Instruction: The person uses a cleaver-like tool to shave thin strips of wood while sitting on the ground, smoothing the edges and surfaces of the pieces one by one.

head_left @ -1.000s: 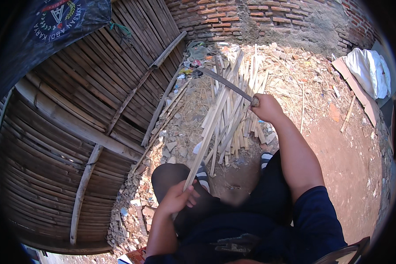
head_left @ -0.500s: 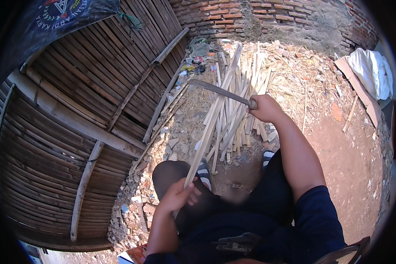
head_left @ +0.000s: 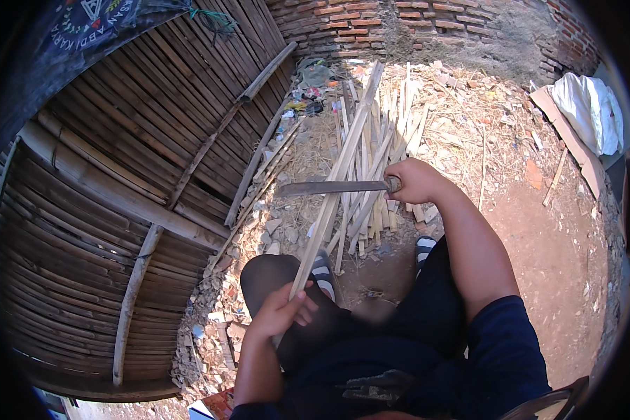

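My right hand (head_left: 416, 180) is closed round the handle of a machete (head_left: 336, 187), whose long dark blade points left. The blade lies across a long bamboo strip (head_left: 352, 143); whether it touches the strip I cannot tell. My left hand (head_left: 284, 309) grips the near end of that strip beside my left knee. From there the strip slopes away and to the right, over a heap of split bamboo strips (head_left: 379, 206) on the ground between and beyond my feet.
A bamboo-slat wall (head_left: 105, 280) runs along the left, with a dark printed banner (head_left: 70, 63) over its top. At the back stands a brick wall (head_left: 360, 29). White sacking (head_left: 588, 115) and a brown board (head_left: 567, 143) are at the right. Rubble (head_left: 210, 329) lies along the slats.
The machete has come down nearer to me along the strip, and its blade has turned from slanting to nearly level. My left hand stays on the strip's near end.
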A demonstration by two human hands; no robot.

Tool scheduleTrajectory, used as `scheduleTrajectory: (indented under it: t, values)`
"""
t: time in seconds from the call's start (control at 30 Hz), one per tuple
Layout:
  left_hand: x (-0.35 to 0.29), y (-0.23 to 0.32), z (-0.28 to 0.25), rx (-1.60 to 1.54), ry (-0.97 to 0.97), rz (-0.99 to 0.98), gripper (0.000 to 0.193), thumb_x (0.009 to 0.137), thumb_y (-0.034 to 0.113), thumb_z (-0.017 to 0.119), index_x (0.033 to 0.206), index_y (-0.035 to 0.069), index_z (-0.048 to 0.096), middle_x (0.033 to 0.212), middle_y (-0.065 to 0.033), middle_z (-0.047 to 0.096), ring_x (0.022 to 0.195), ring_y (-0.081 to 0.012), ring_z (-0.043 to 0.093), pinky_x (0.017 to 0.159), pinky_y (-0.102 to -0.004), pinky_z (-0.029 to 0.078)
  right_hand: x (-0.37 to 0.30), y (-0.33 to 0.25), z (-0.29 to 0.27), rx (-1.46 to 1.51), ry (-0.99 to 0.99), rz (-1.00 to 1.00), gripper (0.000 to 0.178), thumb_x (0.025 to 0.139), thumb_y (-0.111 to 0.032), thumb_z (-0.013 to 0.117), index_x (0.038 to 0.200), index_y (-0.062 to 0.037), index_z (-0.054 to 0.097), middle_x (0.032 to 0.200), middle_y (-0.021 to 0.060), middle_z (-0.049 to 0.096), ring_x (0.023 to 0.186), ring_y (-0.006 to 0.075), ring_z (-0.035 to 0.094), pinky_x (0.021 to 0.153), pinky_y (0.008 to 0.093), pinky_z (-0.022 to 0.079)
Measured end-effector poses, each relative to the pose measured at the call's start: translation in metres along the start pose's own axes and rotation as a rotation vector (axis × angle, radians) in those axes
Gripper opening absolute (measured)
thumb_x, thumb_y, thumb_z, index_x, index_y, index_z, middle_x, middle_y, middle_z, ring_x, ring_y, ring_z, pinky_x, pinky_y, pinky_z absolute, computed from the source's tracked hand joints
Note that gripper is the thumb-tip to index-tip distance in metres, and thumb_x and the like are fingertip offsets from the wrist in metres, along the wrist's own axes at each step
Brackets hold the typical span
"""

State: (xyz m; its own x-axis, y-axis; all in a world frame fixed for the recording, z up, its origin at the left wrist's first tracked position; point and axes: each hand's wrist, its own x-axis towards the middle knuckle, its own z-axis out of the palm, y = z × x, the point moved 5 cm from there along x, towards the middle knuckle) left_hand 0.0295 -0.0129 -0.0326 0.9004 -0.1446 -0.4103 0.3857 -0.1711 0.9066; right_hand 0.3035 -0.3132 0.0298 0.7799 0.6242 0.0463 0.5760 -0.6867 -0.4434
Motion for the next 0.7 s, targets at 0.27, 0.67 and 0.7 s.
scheduleTrajectory:
  t: [0.27, 0.67, 0.7]
  values:
    - [0.000, 0.001, 0.000, 0.027, 0.008, -0.016, 0.046, 0.114, 0.031, 0.045, 0.148, 0.001, 0.045, 0.102, -0.0137, 0.072, 0.078, -0.0174, 0.072, 0.068, -0.0305, 0.060, -0.002, 0.007, -0.011, 0.035, 0.189, 0.154, 0.037, 0.084, -0.036, 0.080, 0.107, -0.0076, 0.073, 0.096, 0.0203, 0.073, 0.096, 0.0406, 0.070, 0.085, 0.0500, 0.056]
    - [0.001, -0.001, -0.001, 0.021, -0.005, -0.025, 0.046, 0.113, 0.031, 0.046, 0.149, 0.001, 0.044, 0.103, -0.0132, 0.071, 0.079, -0.0177, 0.072, 0.069, -0.0307, 0.060, 0.007, 0.030, -0.011, 0.071, 0.180, 0.326, 0.038, 0.086, -0.035, 0.080, 0.116, -0.0121, 0.073, 0.104, 0.0189, 0.074, 0.101, 0.0399, 0.070, 0.088, 0.0483, 0.056]
    - [0.003, 0.001, 0.000, 0.039, -0.010, -0.022, 0.046, 0.113, 0.031, 0.046, 0.149, 0.001, 0.044, 0.102, -0.0131, 0.071, 0.079, -0.0177, 0.072, 0.069, -0.0306, 0.060, 0.007, 0.035, -0.010, 0.077, 0.188, 0.320, 0.038, 0.086, -0.034, 0.079, 0.116, -0.0121, 0.073, 0.105, 0.0192, 0.074, 0.101, 0.0399, 0.070, 0.088, 0.0481, 0.056]
